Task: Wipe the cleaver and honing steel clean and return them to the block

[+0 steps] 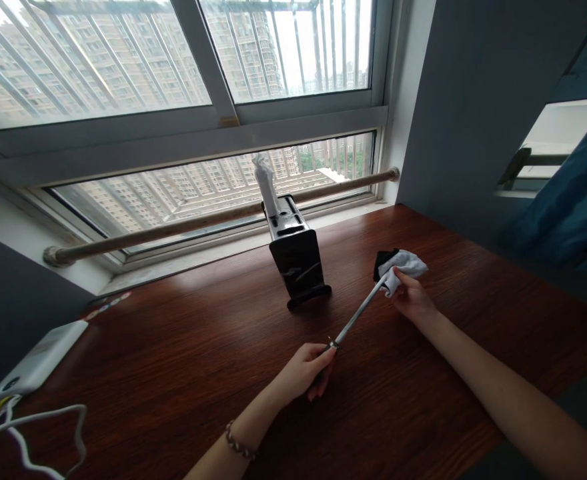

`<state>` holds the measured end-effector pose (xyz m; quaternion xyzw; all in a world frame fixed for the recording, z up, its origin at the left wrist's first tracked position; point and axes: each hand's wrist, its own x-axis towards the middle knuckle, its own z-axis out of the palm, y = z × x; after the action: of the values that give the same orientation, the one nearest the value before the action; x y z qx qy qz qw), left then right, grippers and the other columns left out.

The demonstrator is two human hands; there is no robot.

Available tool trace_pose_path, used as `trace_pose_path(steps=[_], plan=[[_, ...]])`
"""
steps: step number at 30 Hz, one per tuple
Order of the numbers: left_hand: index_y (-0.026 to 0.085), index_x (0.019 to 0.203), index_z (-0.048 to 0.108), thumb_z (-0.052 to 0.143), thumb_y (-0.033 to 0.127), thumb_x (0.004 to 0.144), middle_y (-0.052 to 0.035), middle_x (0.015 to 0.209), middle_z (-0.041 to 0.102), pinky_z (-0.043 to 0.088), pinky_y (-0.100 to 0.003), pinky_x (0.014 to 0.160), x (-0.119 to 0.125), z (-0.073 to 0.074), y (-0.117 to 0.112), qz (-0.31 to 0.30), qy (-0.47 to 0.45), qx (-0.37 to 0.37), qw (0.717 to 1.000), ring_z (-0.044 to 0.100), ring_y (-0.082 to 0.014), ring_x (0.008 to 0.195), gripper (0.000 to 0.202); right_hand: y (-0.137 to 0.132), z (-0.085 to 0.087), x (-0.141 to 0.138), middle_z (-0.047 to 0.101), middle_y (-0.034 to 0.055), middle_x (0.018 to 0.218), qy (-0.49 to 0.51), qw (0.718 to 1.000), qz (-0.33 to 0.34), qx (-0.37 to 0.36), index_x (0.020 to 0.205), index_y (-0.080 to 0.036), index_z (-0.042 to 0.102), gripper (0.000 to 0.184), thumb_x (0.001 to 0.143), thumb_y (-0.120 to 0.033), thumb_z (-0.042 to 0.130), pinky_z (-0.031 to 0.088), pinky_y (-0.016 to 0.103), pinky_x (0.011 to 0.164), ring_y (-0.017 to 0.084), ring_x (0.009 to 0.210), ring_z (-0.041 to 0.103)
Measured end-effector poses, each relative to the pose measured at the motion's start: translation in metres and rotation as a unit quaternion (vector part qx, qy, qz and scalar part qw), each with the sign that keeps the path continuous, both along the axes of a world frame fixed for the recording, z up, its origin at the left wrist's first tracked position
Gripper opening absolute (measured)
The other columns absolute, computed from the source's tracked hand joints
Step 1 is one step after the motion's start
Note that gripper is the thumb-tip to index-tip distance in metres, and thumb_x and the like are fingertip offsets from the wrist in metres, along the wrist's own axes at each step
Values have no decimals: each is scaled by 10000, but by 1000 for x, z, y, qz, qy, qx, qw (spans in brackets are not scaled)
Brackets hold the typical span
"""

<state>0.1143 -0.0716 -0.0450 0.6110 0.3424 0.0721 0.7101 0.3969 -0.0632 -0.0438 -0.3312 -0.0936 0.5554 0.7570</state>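
My left hand (311, 369) is wrapped round the handle of a slim metal rod that looks like a sharpening steel (361, 311). A ring-like collar shows just above the fingers, and most of the handle is hidden. The rod slants up and to the right. At its far end my right hand (412, 297) pinches a pale grey and black cloth (406, 263) against the tip. Left of the cloth stands a black knife block (297, 263) with slots in its top. One upright thing wrapped in clear plastic (267, 183) sticks out of it.
The reddish-brown wooden table (198, 347) reaches to the window sill. A white box-like device (38, 363) with a white cable (48, 410) lies at the left edge. A horizontal pipe (213, 219) runs before the window, and a blue curtain (568, 200) hangs at the right.
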Motion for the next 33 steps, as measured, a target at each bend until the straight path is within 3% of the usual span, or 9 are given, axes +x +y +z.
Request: trace_pose_path(steps=[6, 11, 14, 17, 20, 24, 30, 33], plan=[[167, 648, 423, 449, 574, 817, 52, 379, 466, 223, -140, 247, 0, 3, 0, 3, -5, -6, 1000, 335, -42, 252, 441, 4, 2, 11, 655, -29, 719, 26, 999, -46, 7, 822, -166, 599, 58, 812, -119, 568, 495, 154, 429, 85, 565, 604], [162, 660, 436, 446, 571, 824, 49, 370, 467, 216, -139, 245, -3, -1, 2, 14, -32, -25, 999, 328, -41, 245, 441, 3, 4, 9, 662, -36, 766, -10, 999, -49, 7, 821, -169, 611, 137, 719, -117, 686, 518, 167, 486, 90, 584, 606], [159, 669, 446, 424, 576, 834, 45, 358, 463, 195, -144, 240, -6, -5, 6, 20, -54, -44, 997, 317, -44, 238, 449, -10, -1, -22, 660, 89, 907, -64, 993, 96, 8, 923, -96, 626, 324, 629, -101, 763, 552, 266, 561, 187, 711, 637], [157, 642, 444, 395, 607, 826, 43, 333, 439, 182, -158, 235, -9, -7, 9, 14, -76, -67, 995, 272, -44, 222, 489, -27, -15, -56, 648, 93, 858, -113, 934, 338, 31, 968, -90, 623, 324, 683, -180, 748, 532, 254, 576, 172, 698, 625], [155, 621, 446, 394, 616, 818, 37, 316, 427, 184, -170, 234, -10, -4, 10, -10, -85, -85, 993, 242, -46, 213, 504, -38, -30, -75, 624, 71, 770, -99, 883, 453, 66, 973, -79, 626, 293, 721, -193, 723, 488, 199, 551, 108, 600, 585], [135, 664, 486, 432, 574, 832, 29, 349, 457, 182, -160, 234, -9, 0, 7, -29, -70, -82, 994, 287, -48, 227, 472, -40, -38, -79, 597, 62, 765, -68, 869, 484, 74, 922, -78, 632, 232, 731, -181, 713, 467, 187, 561, 89, 600, 560], [123, 689, 495, 331, 535, 874, -3, 402, 501, 219, -156, 258, -4, 0, 1, -5, -71, -54, 996, 350, -58, 259, 480, -37, -27, -77, 553, 27, 708, -31, 879, 472, 56, 861, -84, 608, 227, 702, -180, 739, 460, 199, 558, 57, 532, 493], [126, 703, 483, 397, 483, 858, 0, 424, 511, 222, -154, 267, -1, -2, -3, 15, -73, -31, 997, 355, -54, 269, 399, -38, -25, -75, 543, 20, 717, -36, 878, 473, 59, 882, -90, 593, 218, 728, -180, 719, 456, 201, 567, 48, 531, 480]])
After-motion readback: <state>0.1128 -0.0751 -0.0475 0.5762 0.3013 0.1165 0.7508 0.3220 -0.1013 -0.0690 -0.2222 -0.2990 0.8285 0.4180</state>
